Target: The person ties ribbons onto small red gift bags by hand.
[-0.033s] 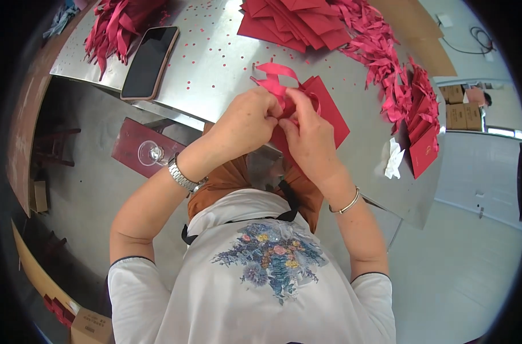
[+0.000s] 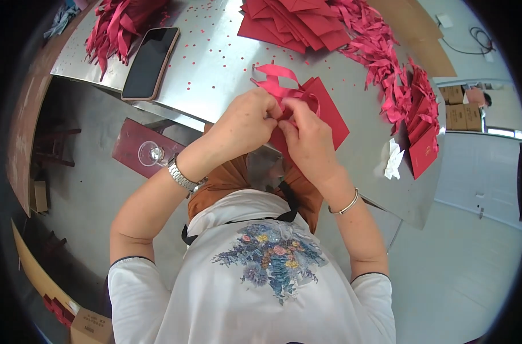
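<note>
"What moved?"
"My right index finger: it's curled lower, in to my left fingertips. Left hand [image 2: 246, 117] about the same."
"Fingers?"
"Left ones bunched, thumb and index pinching the pink ribbon [image 2: 279, 71]. Right hand [image 2: 311, 137]: thumb and index bent close beside them; can't tell if they grip, the tips are partly hidden."
"Where's the ribbon?"
"Loop stands up past my knuckles, over the red paper packet [image 2: 328, 109]. Packet's tilted under my hands at the near edge of the metal table [image 2: 364, 146]."
"Around?"
"Phone [image 2: 151, 63] left, red packet pile [image 2: 292, 24] beyond, ribbon-topped packets [image 2: 423, 112] right, crumpled white paper [image 2: 393, 159] just beside those."
</note>
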Action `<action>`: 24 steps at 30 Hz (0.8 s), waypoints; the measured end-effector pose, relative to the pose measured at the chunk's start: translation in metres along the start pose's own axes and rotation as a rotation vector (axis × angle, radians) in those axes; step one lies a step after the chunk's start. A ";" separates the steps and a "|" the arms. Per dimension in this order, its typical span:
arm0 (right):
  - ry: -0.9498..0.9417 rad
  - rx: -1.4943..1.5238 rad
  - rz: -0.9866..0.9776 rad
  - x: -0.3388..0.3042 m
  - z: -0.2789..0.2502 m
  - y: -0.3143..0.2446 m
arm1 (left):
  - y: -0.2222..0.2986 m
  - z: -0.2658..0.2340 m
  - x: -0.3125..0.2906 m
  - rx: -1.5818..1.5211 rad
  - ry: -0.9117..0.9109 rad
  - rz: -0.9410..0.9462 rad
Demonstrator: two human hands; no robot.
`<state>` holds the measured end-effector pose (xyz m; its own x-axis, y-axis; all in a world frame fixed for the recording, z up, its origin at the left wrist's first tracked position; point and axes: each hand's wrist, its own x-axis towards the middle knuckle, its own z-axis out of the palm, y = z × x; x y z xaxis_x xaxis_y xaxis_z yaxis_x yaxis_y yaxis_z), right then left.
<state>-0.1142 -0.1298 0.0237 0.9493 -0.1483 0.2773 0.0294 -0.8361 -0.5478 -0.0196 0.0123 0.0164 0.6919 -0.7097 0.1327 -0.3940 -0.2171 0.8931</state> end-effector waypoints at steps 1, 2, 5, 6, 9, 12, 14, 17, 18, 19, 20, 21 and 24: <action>-0.035 0.021 -0.065 -0.002 0.000 0.004 | 0.002 -0.001 0.001 0.003 0.005 0.010; -0.006 0.064 -0.064 -0.005 0.001 0.006 | 0.009 -0.006 0.003 -0.074 -0.058 -0.113; 0.048 0.074 -0.051 -0.009 0.003 0.011 | 0.007 -0.006 0.008 -0.120 -0.099 -0.102; 0.049 0.079 -0.057 -0.010 0.003 0.011 | 0.004 -0.006 0.010 -0.093 -0.080 0.028; 0.112 0.066 -0.042 -0.011 0.001 0.014 | 0.004 -0.007 0.021 -0.108 -0.225 -0.012; 0.156 0.092 -0.035 -0.013 -0.003 0.015 | 0.007 -0.007 0.027 0.005 -0.248 0.050; 0.146 0.088 -0.029 -0.016 -0.003 0.013 | 0.007 -0.006 0.030 0.063 -0.297 0.092; 0.155 0.070 -0.065 -0.017 0.000 0.015 | 0.010 -0.007 0.034 0.114 -0.339 0.172; 0.162 0.066 -0.063 -0.016 -0.001 0.015 | 0.009 -0.008 0.035 0.112 -0.326 0.194; 0.162 0.058 -0.079 -0.015 -0.003 0.015 | 0.009 -0.008 0.035 0.110 -0.312 0.215; 0.162 0.050 -0.096 -0.012 -0.006 0.012 | 0.007 -0.007 0.035 0.113 -0.315 0.220; 0.167 0.049 -0.095 -0.011 -0.011 0.009 | 0.003 -0.005 0.034 0.120 -0.250 0.262; 0.091 -0.145 -0.166 -0.017 -0.025 0.002 | -0.007 0.002 0.031 0.108 -0.149 0.295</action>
<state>-0.1378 -0.1420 0.0375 0.9030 -0.0440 0.4273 0.1312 -0.9190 -0.3719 0.0034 -0.0090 0.0130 0.4455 -0.8410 0.3070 -0.6312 -0.0518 0.7739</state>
